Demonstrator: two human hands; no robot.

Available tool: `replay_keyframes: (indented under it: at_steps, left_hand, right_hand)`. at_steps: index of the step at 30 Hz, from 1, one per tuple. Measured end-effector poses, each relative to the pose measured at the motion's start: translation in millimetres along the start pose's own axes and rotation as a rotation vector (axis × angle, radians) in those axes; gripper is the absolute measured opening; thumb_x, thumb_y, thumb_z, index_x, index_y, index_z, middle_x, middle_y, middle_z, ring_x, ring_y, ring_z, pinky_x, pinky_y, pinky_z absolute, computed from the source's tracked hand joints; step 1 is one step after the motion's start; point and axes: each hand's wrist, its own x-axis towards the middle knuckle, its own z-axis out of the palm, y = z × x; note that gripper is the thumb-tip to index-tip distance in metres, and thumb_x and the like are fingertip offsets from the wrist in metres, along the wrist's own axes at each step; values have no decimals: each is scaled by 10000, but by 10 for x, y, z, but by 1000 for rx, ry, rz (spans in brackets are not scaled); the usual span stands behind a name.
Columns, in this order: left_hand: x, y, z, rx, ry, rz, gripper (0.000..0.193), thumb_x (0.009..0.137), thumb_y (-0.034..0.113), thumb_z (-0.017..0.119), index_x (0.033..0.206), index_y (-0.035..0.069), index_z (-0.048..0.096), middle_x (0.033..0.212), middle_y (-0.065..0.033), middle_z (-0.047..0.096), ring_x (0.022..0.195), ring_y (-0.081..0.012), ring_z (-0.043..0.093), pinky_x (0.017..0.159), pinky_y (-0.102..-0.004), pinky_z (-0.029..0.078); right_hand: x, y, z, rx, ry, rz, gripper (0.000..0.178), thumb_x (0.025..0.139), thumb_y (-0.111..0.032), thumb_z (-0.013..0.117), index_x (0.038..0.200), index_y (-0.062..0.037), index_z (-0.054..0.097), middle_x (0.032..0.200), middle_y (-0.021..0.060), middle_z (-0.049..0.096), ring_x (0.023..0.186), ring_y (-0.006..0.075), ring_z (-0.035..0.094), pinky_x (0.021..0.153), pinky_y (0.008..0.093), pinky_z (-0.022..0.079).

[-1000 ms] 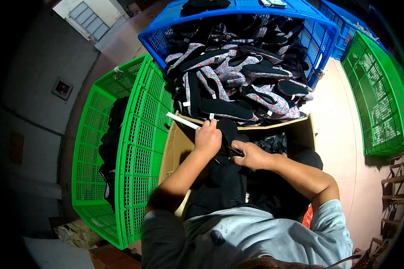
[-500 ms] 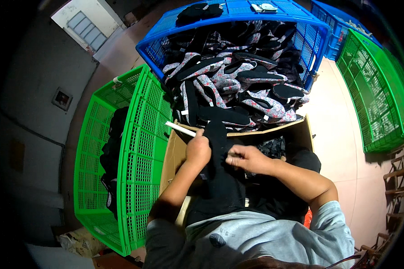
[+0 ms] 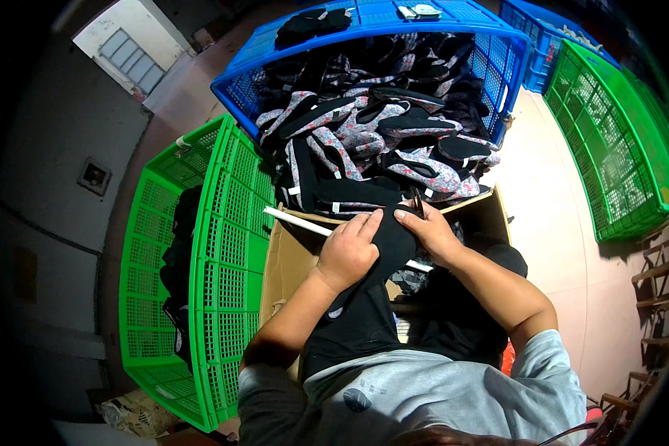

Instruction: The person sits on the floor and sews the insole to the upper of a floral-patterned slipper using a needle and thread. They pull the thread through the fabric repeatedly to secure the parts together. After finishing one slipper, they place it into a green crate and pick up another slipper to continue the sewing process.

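Observation:
My left hand [image 3: 349,251] is closed round a thin white stick [image 3: 296,221], and its fingers press on a black slipper [image 3: 394,241] above my lap. The stick passes beneath that hand, and a white end shows again below the right hand. My right hand [image 3: 432,236] grips the slipper's far end, thumb on top. A slim dark thing at its fingertips is too small to make out. Just beyond lies a heap of slippers [image 3: 364,141] with floral uppers and black soles.
The heap spills from a tipped blue crate [image 3: 519,70], with dark items on top. An open cardboard box [image 3: 275,260] stands before me. On the left is a green crate [image 3: 234,297] holding black items; another green crate [image 3: 609,149] stands at right. Wooden racks [image 3: 654,279] line the right edge.
The black slipper has tilted over to the right from its upright position. My right hand has moved up and taken hold of its far end. The view has shifted slightly.

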Motion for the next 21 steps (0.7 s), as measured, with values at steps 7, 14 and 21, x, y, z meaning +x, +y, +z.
replay_keyframes:
  at_steps: [7,14,21]
  left_hand:
    - [-170,13,-478,122,-367,-532,331,757,8,607,1041,119,736,1122,-131,655,1044,-322,612,866,-412,500]
    - [-414,51,-486,125,16,-408,344,711,-62,613,1012,66,722,1023,-137,653,982,-329,617,849,-425,500]
    - [-336,519,-226,-944,120,-849,346,914,58,648,1228,-61,566,1106,-114,642,1038,-173,626,928,-306,491]
  right_hand:
    - [160,5,-206,33,190,-84,187,922,-177,699,994,-23,619,858,21,645,732,92,591,676,234,498]
    - [170,140,-127,5,236,-63,195,943,-195,675,1002,-21,612,891,1,624,794,77,566,721,234,478]
    - [112,157,-141,72,196,-81,214,998,-247,584,1041,-40,616,941,-13,610,870,64,541,808,218,445]
